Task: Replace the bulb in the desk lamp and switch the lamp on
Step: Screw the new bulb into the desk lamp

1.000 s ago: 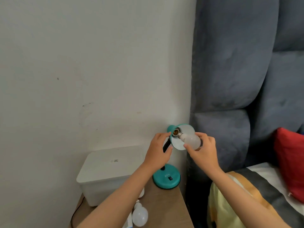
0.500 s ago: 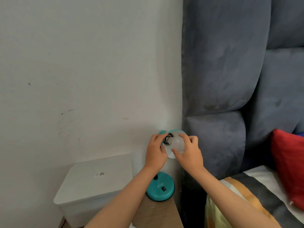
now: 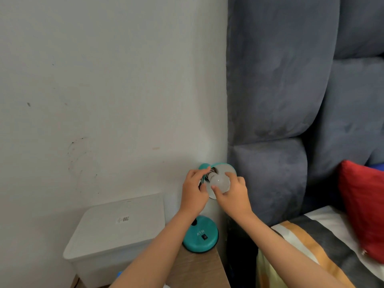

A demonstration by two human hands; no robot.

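Since a second ago the bulb (image 3: 220, 181) has gone from outside the shade (image 3: 226, 169) into its socket. Right hand (image 3: 232, 194) pinches the bulb; left hand (image 3: 194, 189) clasps the shade's back. Screwing-in seems underway; next comes twisting until snug, then pressing the switch (image 3: 204, 237) on the base.

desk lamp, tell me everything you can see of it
The desk lamp is teal, with a round base on the wooden nightstand, marked ATN above a small black switch. Its shade faces the camera, white inside. The left hand steadies the shade; the right hand holds a frosted white bulb at the socket. The bulb is unlit.
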